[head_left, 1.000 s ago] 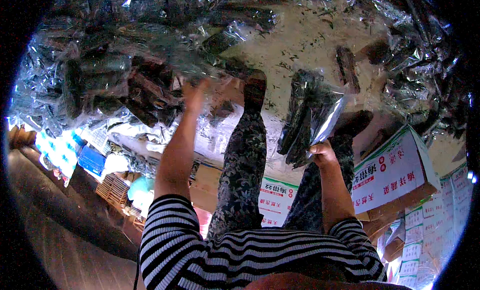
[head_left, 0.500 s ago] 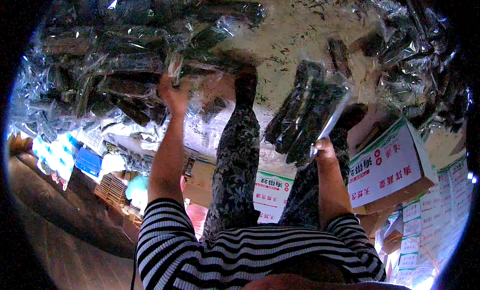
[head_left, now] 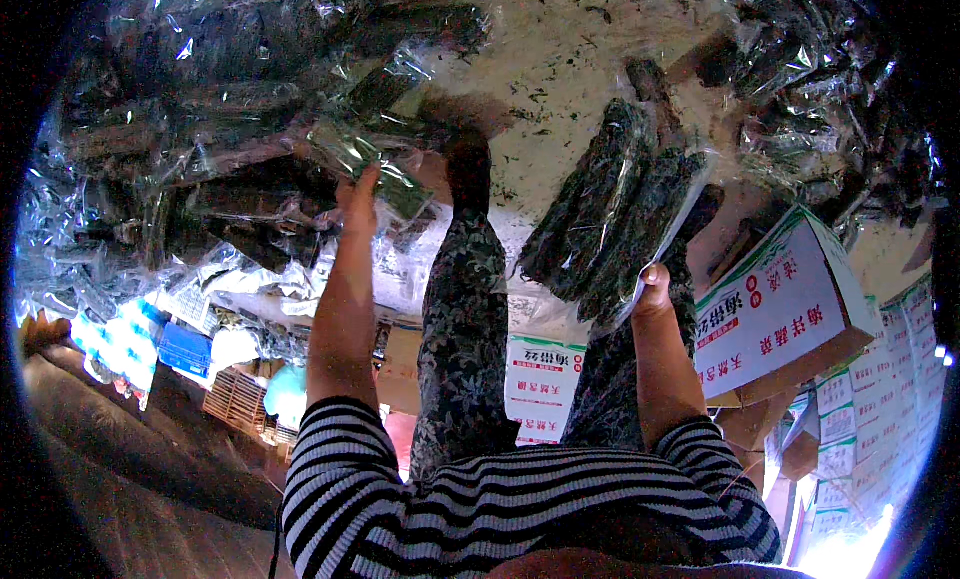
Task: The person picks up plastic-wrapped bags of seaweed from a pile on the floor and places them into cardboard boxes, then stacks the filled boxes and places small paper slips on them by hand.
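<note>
My right hand [head_left: 654,288] grips the near right corner of clear plastic bags [head_left: 610,204] filled with dark, dried seaweed-like strips. They hang slanted over my right leg, at least two bundles side by side. On the left, my left hand [head_left: 358,201] is closed on a smaller-looking clear packet [head_left: 395,184] with dark green-brown contents, at the near edge of a large pile. Its fingers are partly hidden by glare and plastic. Many similar bagged dark bundles [head_left: 220,109] make up that pile.
More bagged bundles [head_left: 800,99] lie at the far right. The pale floor [head_left: 560,69] between is strewn with dark scraps. A white printed carton [head_left: 775,309] stands right of my leg, and stacked cartons [head_left: 880,399] are behind it. A blue crate [head_left: 180,350] and wicker basket [head_left: 236,397] sit lower left.
My left hand has turned, and the clear packet now shows raised beside its fingers. The bags in my right hand have tilted slightly and face the view more.
</note>
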`<state>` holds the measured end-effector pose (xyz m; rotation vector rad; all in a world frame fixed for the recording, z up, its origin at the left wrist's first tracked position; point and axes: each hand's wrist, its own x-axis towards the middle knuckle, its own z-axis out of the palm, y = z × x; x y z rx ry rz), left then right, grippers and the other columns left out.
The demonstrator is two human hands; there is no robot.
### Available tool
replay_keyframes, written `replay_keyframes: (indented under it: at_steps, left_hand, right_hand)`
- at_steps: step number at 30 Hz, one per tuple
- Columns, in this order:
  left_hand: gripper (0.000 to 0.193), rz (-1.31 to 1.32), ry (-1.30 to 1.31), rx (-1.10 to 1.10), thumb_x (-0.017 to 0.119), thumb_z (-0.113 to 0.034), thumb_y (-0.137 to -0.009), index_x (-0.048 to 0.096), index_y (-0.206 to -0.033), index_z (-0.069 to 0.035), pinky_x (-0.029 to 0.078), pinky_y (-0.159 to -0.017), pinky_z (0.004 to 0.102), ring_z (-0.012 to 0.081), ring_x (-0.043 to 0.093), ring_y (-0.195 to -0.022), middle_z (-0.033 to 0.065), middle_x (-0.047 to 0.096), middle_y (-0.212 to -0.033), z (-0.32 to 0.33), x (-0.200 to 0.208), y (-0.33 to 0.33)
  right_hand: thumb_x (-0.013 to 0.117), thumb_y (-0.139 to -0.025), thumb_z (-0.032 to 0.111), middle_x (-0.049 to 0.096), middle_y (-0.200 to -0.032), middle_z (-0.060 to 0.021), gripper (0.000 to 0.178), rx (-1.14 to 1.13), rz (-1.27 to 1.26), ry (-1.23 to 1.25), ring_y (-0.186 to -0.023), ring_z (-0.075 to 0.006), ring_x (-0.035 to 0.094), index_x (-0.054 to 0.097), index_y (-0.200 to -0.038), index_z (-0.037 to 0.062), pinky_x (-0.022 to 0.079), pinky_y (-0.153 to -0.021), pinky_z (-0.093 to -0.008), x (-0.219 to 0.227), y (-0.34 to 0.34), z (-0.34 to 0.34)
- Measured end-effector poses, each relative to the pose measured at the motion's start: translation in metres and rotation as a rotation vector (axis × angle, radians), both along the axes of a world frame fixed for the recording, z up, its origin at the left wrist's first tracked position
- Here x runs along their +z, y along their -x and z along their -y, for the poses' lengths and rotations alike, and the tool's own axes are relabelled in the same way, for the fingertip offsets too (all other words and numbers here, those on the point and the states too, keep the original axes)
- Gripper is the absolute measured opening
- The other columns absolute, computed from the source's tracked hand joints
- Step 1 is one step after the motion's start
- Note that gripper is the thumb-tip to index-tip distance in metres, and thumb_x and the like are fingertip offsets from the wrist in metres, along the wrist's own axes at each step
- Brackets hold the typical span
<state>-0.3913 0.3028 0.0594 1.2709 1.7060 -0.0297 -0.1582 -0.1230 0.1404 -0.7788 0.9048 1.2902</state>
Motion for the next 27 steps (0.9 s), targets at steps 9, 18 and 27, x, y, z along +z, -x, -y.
replay_keyframes:
  at_steps: [9,18,27]
  left_hand:
    - [0.057,0.380,0.616,0.735,0.070,-0.034,-0.076,0.050,-0.123,-0.009,0.044,-0.090,0.0479,0.0293,0.052,-0.106,0.0108,0.054,-0.122,0.025,-0.080,-0.042]
    - [0.097,-0.126,-0.065,-0.078,0.084,-0.032,-0.056,0.036,-0.134,0.002,0.040,-0.098,0.0429,0.0343,0.047,-0.117,0.0199,0.046,-0.130,0.040,-0.047,-0.100]
    - [0.101,-0.434,-0.158,-1.354,0.084,-0.033,-0.050,0.038,-0.133,0.002,0.033,-0.107,0.0413,0.0393,0.033,-0.129,0.0260,0.039,-0.133,-0.075,0.077,-0.058]
  right_hand:
    - [0.071,-0.054,0.022,0.065,-0.092,-0.0055,0.060,-0.043,-0.014,0.117,-0.083,-0.0218,0.063,0.057,-0.108,0.0004,0.050,-0.080,-0.0369,0.031,-0.023,-0.031]
    - [0.076,-0.057,0.029,0.063,-0.109,-0.0117,0.074,-0.165,0.021,-0.002,-0.094,-0.0297,0.063,0.052,-0.120,-0.0007,0.052,-0.081,-0.0415,0.003,-0.013,-0.005]
    - [0.076,-0.059,0.031,0.066,-0.099,-0.0110,0.069,-0.198,0.123,-0.005,-0.084,-0.0277,0.065,0.055,-0.117,-0.0004,0.055,-0.074,-0.0400,0.010,-0.023,-0.023]
